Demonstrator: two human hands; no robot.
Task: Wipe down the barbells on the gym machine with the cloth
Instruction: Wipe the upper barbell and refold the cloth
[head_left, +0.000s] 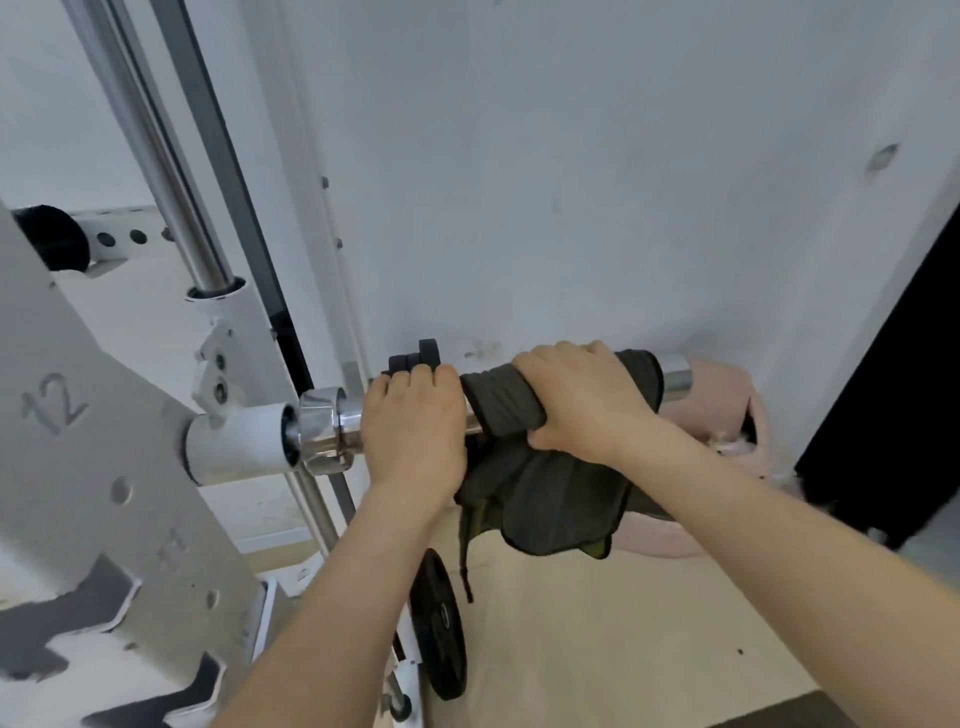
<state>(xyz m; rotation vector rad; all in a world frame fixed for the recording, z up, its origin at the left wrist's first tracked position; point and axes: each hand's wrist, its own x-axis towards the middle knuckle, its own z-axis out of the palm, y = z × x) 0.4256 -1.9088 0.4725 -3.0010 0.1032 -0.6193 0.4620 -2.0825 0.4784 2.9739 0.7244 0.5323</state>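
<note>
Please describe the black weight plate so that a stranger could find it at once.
Start at the white machine frame on the left and follow it to the floor. The black plate stands on edge beside its base, below the hanging cloth. It is the only dark round disc there.

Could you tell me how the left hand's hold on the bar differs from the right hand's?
The left hand grips the chrome bar bare, near the collar; the right hand grips it through the dark cloth, nearer the bar's free end. Cloth hangs below the right hand, none below the left. Both close over the bar from above.
</note>
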